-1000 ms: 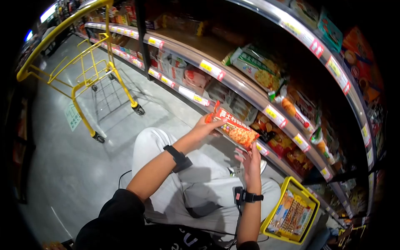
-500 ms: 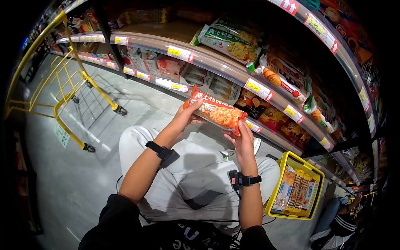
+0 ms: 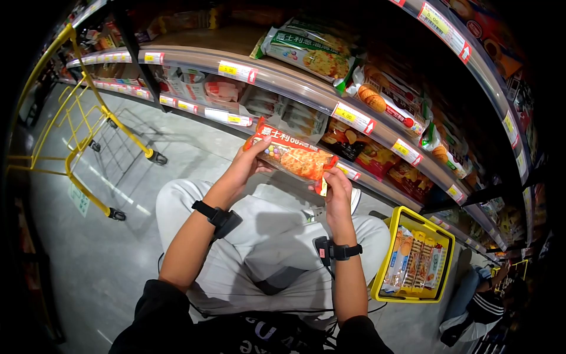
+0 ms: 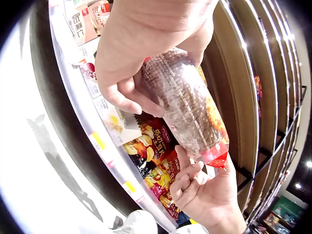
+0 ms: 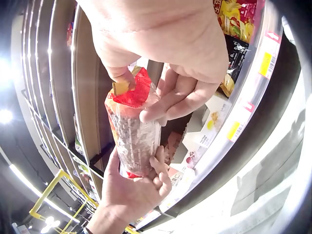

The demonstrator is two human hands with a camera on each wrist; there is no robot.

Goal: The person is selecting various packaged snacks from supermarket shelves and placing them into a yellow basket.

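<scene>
A red biscuit packet (image 3: 298, 159) is held between both hands over the lap, its printed face up in the head view. Stacked biscuits show through the clear underside of the packet (image 4: 183, 105) in the left wrist view. My left hand (image 3: 243, 166) grips its left end, thumb on top and fingers beneath. At the other end, my right hand (image 3: 338, 192) pinches the red crimped wrapper, where a small yellow tab (image 5: 121, 87) shows in the right wrist view.
Shelves in front carry green cracker packets (image 3: 306, 54) and other snacks behind price-tag rails. A yellow basket (image 3: 407, 299) holding several biscuit packs stands by the right knee. To the left is a yellow cart (image 3: 88, 174). Another person (image 3: 480, 310) is at the lower right.
My right hand has closed in on the packet's right end and now pinches it. The head view has shifted rightward, so shelves, cart and packet sit further left.
</scene>
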